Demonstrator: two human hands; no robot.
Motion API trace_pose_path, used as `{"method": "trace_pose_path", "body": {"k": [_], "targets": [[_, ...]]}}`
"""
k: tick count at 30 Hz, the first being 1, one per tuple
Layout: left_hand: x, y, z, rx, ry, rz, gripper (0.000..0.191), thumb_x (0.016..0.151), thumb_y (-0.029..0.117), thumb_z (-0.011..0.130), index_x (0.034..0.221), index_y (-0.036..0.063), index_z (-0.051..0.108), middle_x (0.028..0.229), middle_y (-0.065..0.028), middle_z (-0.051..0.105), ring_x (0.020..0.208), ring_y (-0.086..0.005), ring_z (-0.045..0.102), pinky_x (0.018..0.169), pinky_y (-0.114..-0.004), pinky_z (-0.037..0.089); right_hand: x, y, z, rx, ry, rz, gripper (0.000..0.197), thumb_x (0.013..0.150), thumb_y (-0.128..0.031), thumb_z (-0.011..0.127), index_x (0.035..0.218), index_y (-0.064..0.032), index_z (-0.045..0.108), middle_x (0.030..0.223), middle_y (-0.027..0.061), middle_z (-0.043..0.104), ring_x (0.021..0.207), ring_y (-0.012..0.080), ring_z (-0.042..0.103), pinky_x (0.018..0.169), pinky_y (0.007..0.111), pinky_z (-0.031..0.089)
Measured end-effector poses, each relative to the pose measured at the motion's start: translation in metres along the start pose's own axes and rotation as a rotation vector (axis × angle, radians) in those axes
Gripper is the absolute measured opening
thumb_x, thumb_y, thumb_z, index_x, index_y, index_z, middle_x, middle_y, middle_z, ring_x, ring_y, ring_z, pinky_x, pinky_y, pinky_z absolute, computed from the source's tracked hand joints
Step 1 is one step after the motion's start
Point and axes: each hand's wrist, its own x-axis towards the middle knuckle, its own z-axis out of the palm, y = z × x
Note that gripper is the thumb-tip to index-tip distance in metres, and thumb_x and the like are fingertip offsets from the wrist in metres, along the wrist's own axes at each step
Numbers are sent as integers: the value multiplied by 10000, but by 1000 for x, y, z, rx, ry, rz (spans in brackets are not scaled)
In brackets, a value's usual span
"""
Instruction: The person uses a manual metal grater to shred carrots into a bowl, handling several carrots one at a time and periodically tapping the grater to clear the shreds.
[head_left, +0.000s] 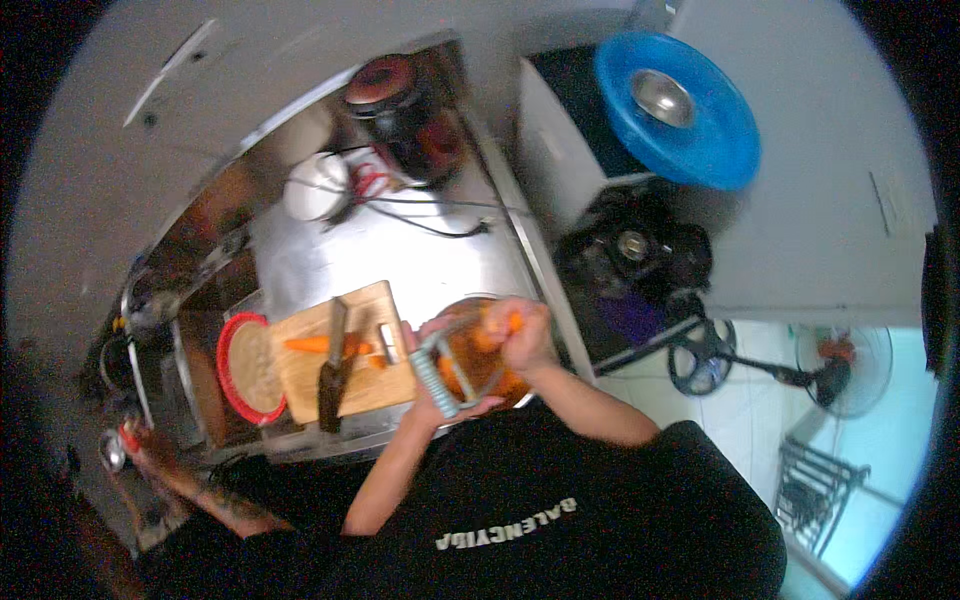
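Note:
My left hand (431, 386) holds a grater (435, 379) with a ridged pale green-grey grip and an open-looking frame. The tool is tilted over a round bowl (536, 390) containing orange pieces. A piece of carrot (514, 322) is gripped in my right hand (523, 337), above the bowl's far side. To the left, a wooden cutting board (300, 390) bears a carrot (307, 344), smaller carrot pieces (377, 361) and a large dark-bladed knife (331, 382) lying across it. Motion blur hides the grater's cutting surface and fine finger contact.
A red-rimmed round basket (225, 367) adjoins the board's left. Behind are a white round object (316, 186), cables (442, 231) and a dark pot-like appliance (382, 90) on the metal counter (360, 255). A co-worker's arm (217, 502) is at left; a blue basin (720, 112) stands right.

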Motion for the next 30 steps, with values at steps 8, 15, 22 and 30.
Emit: {"method": "trace_pose_path", "body": {"k": [8, 15, 22, 30], "targets": [[21, 12, 6, -44, 46, 74, 1128, 550, 452, 917, 1363, 71, 235, 1264, -147, 365, 1218, -310, 429, 1048, -474, 383, -7, 5, -7, -5, -182, -131, 625, 1021, -470, 319, 549, -69, 403, 518, 55, 447, 472, 164, 423, 476, 318, 361], [15, 6, 3, -61, 48, 7, 1141, 544, 454, 915, 1365, 71, 221, 1269, -154, 362, 1222, -317, 426, 1053, -478, 381, -9, -28, 4, 83, -102, -131, 567, 1003, -382, 352, 534, -65, 383, 504, 58, 432, 460, 166, 418, 466, 306, 345], [25, 7, 6, -36, 53, 97, 1151, 538, 422, 924, 1367, 79, 203, 1279, -156, 348, 1219, -318, 424, 1053, -488, 374, -8, -13, 0, 140, -70, -82, 545, 989, -360, 357, 538, -56, 388, 510, 61, 436, 472, 157, 414, 464, 304, 336], [22, -2, 7, -112, 88, 103, 1103, 550, 407, 919, 1347, 86, 227, 1251, -162, 380, 1173, -320, 441, 1050, -496, 375, -6, -21, 1, 252, -173, -112, 506, 987, -293, 345, 539, -63, 391, 509, 58, 436, 467, 158, 416, 460, 289, 340]]}}
